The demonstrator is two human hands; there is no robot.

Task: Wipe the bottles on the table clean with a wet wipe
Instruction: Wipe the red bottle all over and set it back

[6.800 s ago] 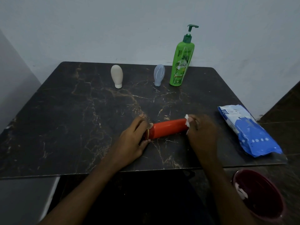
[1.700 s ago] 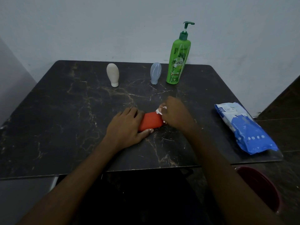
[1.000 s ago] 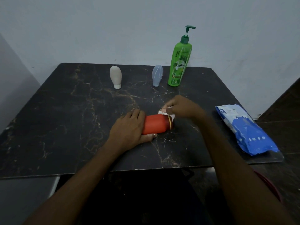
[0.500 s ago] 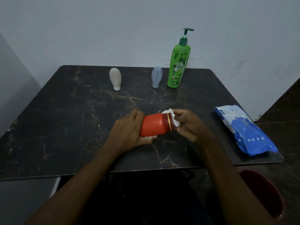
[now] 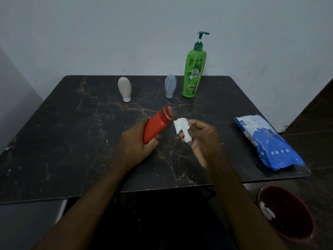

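Head view, left hand: the left hand (image 5: 137, 141) has its fingers curled tight round the lower half of the red bottle (image 5: 158, 123). It holds the bottle off the table, tilted, with the gold-ringed cap end pointing up and away.
Head view, right hand: the right hand (image 5: 201, 136) pinches a crumpled white wet wipe (image 5: 182, 128) just beside the bottle's cap end. Whether the wipe touches the bottle cannot be told.
Surface: a dark marble-look table (image 5: 72, 141) with pale gold veins.
Room: a plain pale wall behind the table, dim light.
Far row: a beige bottle (image 5: 124, 88) and a translucent blue bottle (image 5: 170, 85) both stand cap-down. A green pump bottle (image 5: 193, 73) stands upright just right of the blue one.
Right edge: a blue-and-white wipe pack (image 5: 266, 143) lies flat.
Container: a dark red bin (image 5: 288, 213) sits below the table's near right corner, with a white scrap (image 5: 266, 211) inside.
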